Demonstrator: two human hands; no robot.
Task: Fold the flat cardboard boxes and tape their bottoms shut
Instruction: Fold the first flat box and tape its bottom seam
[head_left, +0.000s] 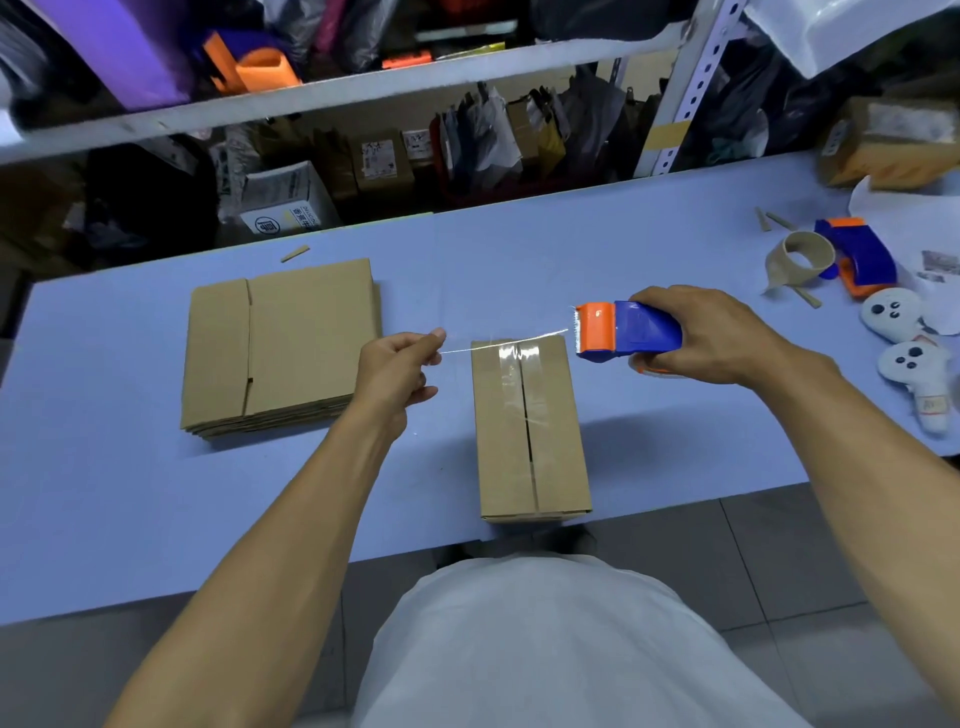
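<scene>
A folded cardboard box (530, 431) stands near the front edge of the blue table (130, 493), flaps up, with clear tape along the far half of its centre seam. My right hand (722, 338) grips a blue and orange tape dispenser (623, 332) just beyond the box's far right corner. My left hand (400, 369) pinches the free end of a strip of clear tape (498, 344) that stretches from the dispenser across the box's far edge. A stack of flat cardboard boxes (280, 348) lies to the left.
A second blue and orange tape dispenser (857, 254) and an empty tape core (800, 257) lie at the right, with white plush toys (904, 332) beside them. Shelves (311, 93) crammed with boxes and bags stand behind the table. A small carton (883, 150) sits at the far right.
</scene>
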